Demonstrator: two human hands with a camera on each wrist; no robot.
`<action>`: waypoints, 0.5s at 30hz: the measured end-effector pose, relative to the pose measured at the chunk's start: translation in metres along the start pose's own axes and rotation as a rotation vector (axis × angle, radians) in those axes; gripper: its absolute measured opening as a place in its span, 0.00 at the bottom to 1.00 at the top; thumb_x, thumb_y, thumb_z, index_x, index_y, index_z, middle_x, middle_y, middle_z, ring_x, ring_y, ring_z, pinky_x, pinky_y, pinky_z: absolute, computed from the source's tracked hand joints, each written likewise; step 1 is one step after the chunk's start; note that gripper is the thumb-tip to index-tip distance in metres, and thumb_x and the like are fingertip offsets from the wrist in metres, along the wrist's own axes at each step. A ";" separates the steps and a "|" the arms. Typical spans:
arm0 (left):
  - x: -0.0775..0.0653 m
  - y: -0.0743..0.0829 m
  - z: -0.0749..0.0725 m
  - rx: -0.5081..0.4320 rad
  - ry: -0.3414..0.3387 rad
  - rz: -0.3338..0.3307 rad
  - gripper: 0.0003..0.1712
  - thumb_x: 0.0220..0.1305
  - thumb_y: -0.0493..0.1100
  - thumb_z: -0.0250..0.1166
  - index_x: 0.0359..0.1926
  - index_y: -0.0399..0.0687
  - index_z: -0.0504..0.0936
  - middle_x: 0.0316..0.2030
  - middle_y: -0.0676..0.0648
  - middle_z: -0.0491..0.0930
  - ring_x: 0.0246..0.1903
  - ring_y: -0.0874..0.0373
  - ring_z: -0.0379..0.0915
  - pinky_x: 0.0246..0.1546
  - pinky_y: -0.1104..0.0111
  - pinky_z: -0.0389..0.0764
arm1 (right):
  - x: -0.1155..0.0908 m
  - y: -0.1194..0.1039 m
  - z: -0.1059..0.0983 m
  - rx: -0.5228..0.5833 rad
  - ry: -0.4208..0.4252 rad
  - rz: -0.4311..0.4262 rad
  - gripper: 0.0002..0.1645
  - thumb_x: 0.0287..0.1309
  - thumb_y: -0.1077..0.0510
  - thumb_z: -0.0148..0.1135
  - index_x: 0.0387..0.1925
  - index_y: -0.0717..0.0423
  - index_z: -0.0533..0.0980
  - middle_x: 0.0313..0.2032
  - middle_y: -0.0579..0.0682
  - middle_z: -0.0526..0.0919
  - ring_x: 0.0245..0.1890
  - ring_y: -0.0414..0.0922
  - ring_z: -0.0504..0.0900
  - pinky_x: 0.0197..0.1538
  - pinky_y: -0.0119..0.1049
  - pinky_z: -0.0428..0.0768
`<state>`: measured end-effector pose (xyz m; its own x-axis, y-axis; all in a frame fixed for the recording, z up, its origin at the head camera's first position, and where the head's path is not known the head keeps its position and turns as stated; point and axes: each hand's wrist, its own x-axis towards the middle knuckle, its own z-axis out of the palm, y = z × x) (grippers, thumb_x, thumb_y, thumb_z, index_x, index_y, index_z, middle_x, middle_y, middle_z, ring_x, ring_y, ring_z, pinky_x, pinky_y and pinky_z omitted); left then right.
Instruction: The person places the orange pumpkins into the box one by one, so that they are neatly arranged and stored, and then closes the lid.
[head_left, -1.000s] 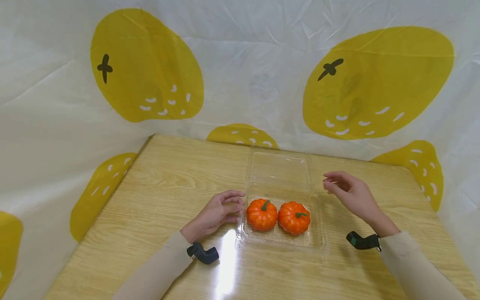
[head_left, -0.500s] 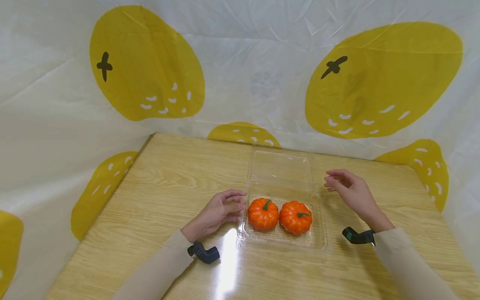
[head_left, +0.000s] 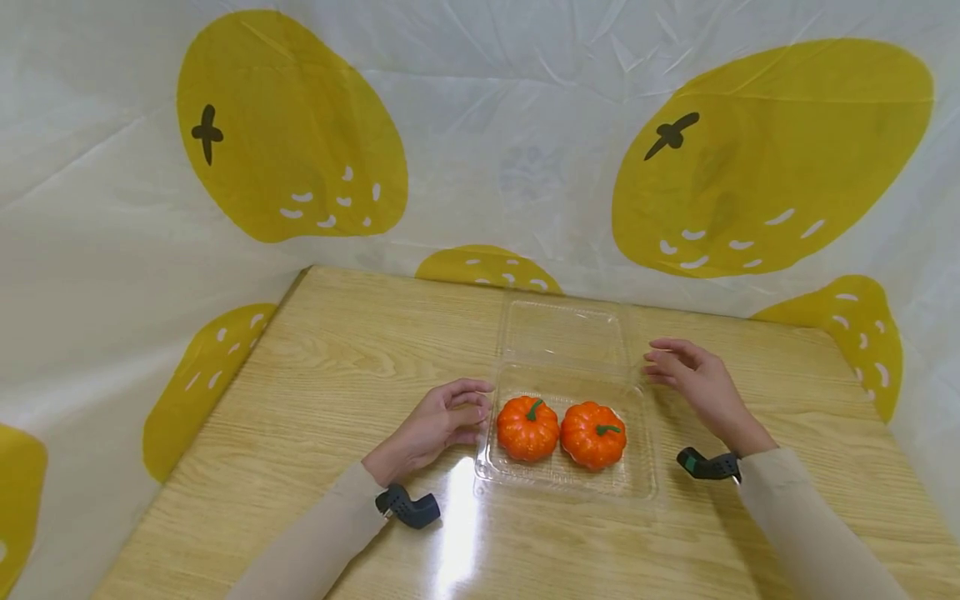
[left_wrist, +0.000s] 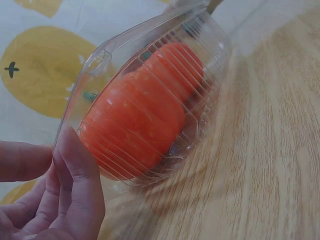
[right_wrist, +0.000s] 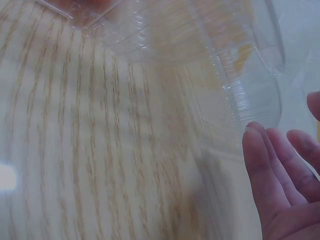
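Observation:
Two small orange pumpkins with green stems, a left one (head_left: 527, 428) and a right one (head_left: 593, 436), sit side by side in a clear plastic clamshell container (head_left: 637, 483). The container's lid (head_left: 566, 333) lies folded back, away from the person. My left hand (head_left: 442, 423) is at the container's left side; in the left wrist view its thumb and finger (left_wrist: 80, 170) pinch the rim. My right hand (head_left: 697, 383) is beside the back right corner, near the hinge. Its fingers are lightly bent with nothing between them, and in the right wrist view the fingertips (right_wrist: 257, 137) are close to the clear plastic.
The wooden table (head_left: 360, 333) carries the container at its middle. A white cloth (head_left: 510, 150) with big yellow fruit prints rises behind the table and along its sides. Dark camera mounts, left (head_left: 408, 507) and right (head_left: 705, 463), jut from both wrists.
My right hand has shifted slightly left, nearer the container's back right corner. The left hand and the pumpkins keep their places; the whole head view has drifted a little.

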<state>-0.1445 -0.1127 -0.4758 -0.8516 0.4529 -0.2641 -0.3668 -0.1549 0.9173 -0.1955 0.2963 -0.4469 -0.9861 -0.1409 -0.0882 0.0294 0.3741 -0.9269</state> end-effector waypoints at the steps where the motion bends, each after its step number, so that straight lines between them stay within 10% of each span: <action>1: 0.000 0.000 0.000 0.001 0.000 0.000 0.28 0.72 0.32 0.59 0.71 0.34 0.66 0.44 0.52 0.76 0.36 0.61 0.77 0.37 0.72 0.85 | 0.001 0.001 0.000 0.020 -0.003 0.005 0.39 0.76 0.42 0.54 0.71 0.68 0.63 0.50 0.37 0.85 0.47 0.32 0.88 0.52 0.25 0.86; 15: 0.000 0.000 0.000 -0.001 0.006 -0.003 0.28 0.72 0.32 0.59 0.71 0.35 0.67 0.45 0.52 0.76 0.36 0.61 0.77 0.37 0.72 0.85 | 0.014 0.008 0.007 0.234 -0.020 0.067 0.41 0.75 0.44 0.57 0.71 0.72 0.60 0.47 0.38 0.87 0.45 0.33 0.89 0.50 0.24 0.86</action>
<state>-0.1446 -0.1127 -0.4758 -0.8525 0.4484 -0.2687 -0.3701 -0.1545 0.9161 -0.2080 0.2909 -0.4578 -0.9773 -0.1418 -0.1572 0.1339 0.1611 -0.9778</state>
